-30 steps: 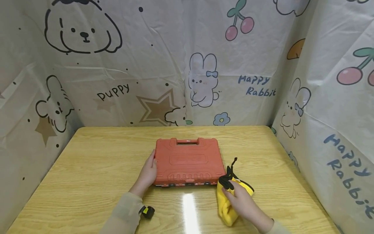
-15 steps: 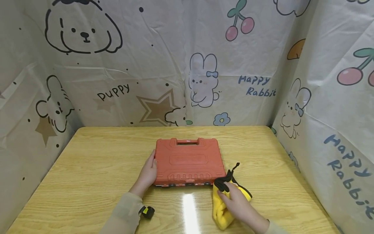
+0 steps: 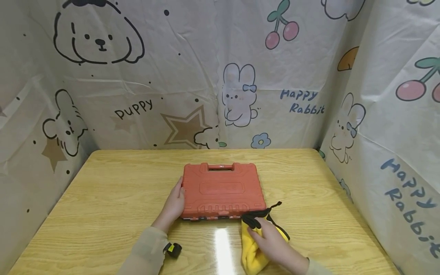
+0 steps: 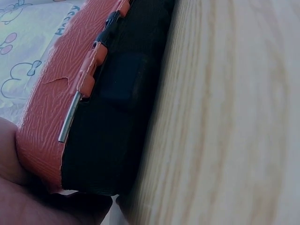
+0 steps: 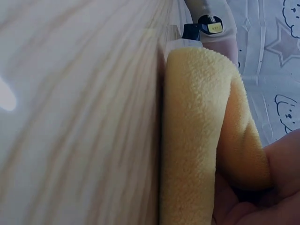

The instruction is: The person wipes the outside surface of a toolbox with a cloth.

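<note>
A red case (image 3: 222, 188) with a handle on its far side lies flat on the table. My left hand (image 3: 173, 202) grips its left edge; in the left wrist view the case (image 4: 51, 93) shows a red lid over a black base, the hand (image 4: 42, 201) at its corner. My right hand (image 3: 273, 242) holds a yellow cloth (image 3: 250, 252) with black trim, bunched at the case's near right corner. The folded cloth (image 5: 192, 126) rests on the table in the right wrist view, with the right hand (image 5: 267, 197) around its lower part.
The wooden table (image 3: 120, 198) has printed cloth walls (image 3: 182, 68) behind it and at both sides. A black device with a yellow mark (image 3: 173, 249) is at the left sleeve.
My right hand has moved left and nearer the front edge, carrying the yellow cloth along the case's near side. The left hand and the red case have stayed in place.
</note>
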A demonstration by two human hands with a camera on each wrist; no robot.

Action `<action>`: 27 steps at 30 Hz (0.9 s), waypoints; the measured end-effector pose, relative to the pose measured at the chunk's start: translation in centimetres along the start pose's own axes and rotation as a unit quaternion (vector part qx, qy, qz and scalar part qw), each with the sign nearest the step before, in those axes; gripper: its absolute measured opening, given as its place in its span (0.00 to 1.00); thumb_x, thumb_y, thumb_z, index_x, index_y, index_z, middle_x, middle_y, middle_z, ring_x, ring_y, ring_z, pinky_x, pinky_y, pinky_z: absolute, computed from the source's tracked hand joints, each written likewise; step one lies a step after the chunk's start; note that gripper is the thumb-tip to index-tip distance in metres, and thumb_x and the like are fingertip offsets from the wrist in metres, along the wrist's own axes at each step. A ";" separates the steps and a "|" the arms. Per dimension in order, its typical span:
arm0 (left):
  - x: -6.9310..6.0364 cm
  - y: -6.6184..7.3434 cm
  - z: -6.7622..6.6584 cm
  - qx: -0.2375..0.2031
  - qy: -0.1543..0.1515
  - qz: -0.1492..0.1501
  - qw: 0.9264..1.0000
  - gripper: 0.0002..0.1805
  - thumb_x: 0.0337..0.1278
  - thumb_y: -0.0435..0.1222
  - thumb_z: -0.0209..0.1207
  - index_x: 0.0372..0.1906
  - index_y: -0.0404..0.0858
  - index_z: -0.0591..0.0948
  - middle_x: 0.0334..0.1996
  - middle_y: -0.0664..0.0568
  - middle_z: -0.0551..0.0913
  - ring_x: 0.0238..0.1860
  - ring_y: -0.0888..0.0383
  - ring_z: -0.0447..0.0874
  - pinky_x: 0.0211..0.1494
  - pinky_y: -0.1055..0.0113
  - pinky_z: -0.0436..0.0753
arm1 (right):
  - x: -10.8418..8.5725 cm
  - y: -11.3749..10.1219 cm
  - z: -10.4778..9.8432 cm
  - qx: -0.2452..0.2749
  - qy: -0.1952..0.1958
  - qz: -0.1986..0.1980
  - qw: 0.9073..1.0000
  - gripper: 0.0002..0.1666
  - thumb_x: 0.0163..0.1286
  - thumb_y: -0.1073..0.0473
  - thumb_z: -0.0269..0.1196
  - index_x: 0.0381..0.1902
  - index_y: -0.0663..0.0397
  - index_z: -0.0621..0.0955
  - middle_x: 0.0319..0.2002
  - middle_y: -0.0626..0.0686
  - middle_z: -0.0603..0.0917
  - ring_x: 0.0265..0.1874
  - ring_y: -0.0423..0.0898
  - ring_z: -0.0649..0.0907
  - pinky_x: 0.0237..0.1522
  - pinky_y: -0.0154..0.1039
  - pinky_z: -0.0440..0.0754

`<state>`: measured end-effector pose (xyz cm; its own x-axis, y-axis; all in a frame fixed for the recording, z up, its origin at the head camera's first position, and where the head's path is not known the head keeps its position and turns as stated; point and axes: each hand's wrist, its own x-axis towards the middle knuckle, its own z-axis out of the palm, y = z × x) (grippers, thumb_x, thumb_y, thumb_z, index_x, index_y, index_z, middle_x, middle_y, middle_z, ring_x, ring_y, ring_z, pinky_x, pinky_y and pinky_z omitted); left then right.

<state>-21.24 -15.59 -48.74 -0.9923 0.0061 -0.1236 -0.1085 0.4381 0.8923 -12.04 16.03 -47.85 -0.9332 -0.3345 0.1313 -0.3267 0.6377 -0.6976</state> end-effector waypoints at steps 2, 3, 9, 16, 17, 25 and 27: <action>0.0 0.0 0.0 -0.001 -0.002 -0.002 1.000 0.31 0.84 0.35 0.30 0.84 0.34 0.43 0.83 0.33 0.45 0.83 0.35 0.41 0.83 0.40 0.46 | 0.1 0.0 0.1 0.005 -0.008 -0.012 1.000 0.16 0.77 0.57 0.62 0.58 0.57 0.83 0.57 0.58 0.87 0.59 0.60 0.84 0.62 0.59 0.81; 0.0 -0.1 0.0 -0.001 -0.002 -0.001 1.000 0.31 0.84 0.35 0.30 0.84 0.34 0.43 0.82 0.33 0.45 0.83 0.35 0.40 0.83 0.40 0.46 | 0.2 -0.1 0.2 0.006 -0.012 -0.017 1.000 0.17 0.78 0.57 0.62 0.59 0.57 0.83 0.57 0.58 0.87 0.59 0.60 0.84 0.61 0.58 0.82; 0.0 0.0 -0.1 0.006 0.003 0.004 1.000 0.30 0.84 0.35 0.30 0.83 0.33 0.44 0.82 0.31 0.46 0.82 0.34 0.42 0.83 0.39 0.47 | 0.5 -0.4 0.7 0.011 -0.023 -0.043 0.999 0.16 0.78 0.57 0.61 0.59 0.57 0.83 0.56 0.58 0.87 0.58 0.59 0.85 0.61 0.56 0.83; -0.1 0.1 -0.1 0.010 0.004 0.009 1.000 0.30 0.84 0.34 0.31 0.83 0.33 0.45 0.82 0.31 0.46 0.82 0.34 0.42 0.83 0.39 0.47 | 1.0 -0.8 1.3 0.027 -0.043 -0.050 0.997 0.17 0.78 0.57 0.60 0.60 0.56 0.83 0.57 0.58 0.87 0.59 0.58 0.85 0.61 0.54 0.83; -0.1 0.0 -0.1 0.010 0.005 0.010 1.000 0.30 0.84 0.34 0.30 0.83 0.32 0.45 0.82 0.31 0.46 0.82 0.34 0.42 0.83 0.39 0.47 | 1.1 -0.9 1.5 0.028 -0.049 -0.050 0.997 0.16 0.78 0.57 0.60 0.59 0.56 0.83 0.56 0.57 0.88 0.58 0.57 0.85 0.61 0.53 0.84; -0.1 0.0 0.0 0.016 0.008 0.010 1.000 0.30 0.84 0.35 0.31 0.83 0.33 0.45 0.82 0.31 0.47 0.82 0.34 0.43 0.83 0.39 0.48 | 1.8 -1.6 2.5 0.024 -0.063 -0.055 0.996 0.13 0.79 0.55 0.60 0.55 0.52 0.83 0.51 0.51 0.89 0.54 0.49 0.87 0.57 0.46 0.86; -0.1 0.0 0.0 0.018 0.008 0.010 1.000 0.30 0.84 0.35 0.30 0.83 0.33 0.45 0.81 0.31 0.47 0.82 0.34 0.43 0.83 0.39 0.49 | 2.0 -1.9 2.6 0.020 -0.071 -0.052 0.996 0.10 0.78 0.54 0.61 0.52 0.50 0.84 0.48 0.50 0.89 0.52 0.47 0.87 0.55 0.44 0.86</action>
<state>-21.15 -15.64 -48.72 -0.9952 0.0003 -0.0979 -0.0863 0.4694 0.8787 -12.88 12.31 -48.07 -0.8634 -0.4933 0.1059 -0.4115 0.5671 -0.7135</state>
